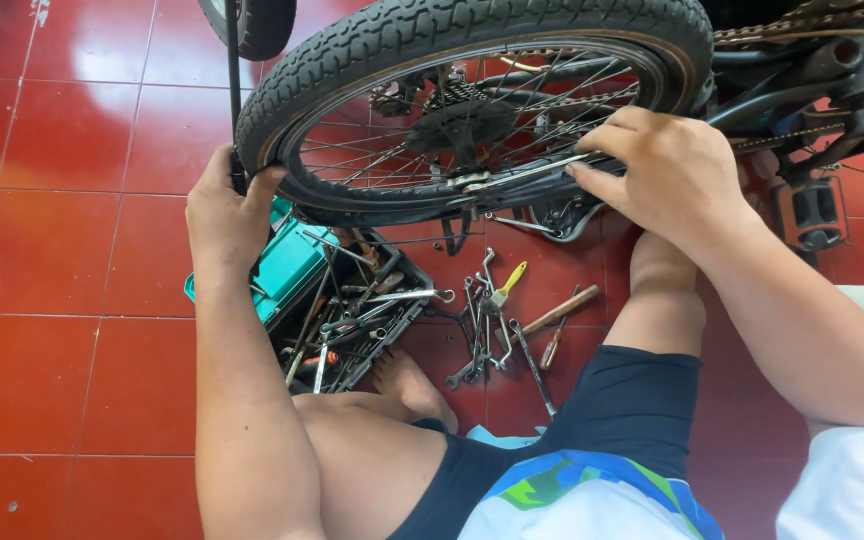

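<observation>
A bicycle rear wheel (pixel 472 30) with a black knobbly tyre, thin spokes and a sprocket cluster (pixel 452 110) fills the top of the view. My left hand (pixel 224 205) grips the tyre at its left edge, next to a thin black rod. My right hand (pixel 662 165) is closed over the wheel's lower right rim, where the dark frame stay (pixel 752 105) runs past, fingers curled among the spokes. The chain (pixel 802 30) and a pedal (pixel 812 212) lie to the right.
On the red tiled floor (pixel 72 300) below the wheel sits an open teal toolbox (pixel 297 265) full of tools. Loose spanners (pixel 477 330), a yellow-handled brush (pixel 505 285) and a wooden-handled tool (pixel 562 310) lie beside it. My bent legs in dark shorts fill the bottom.
</observation>
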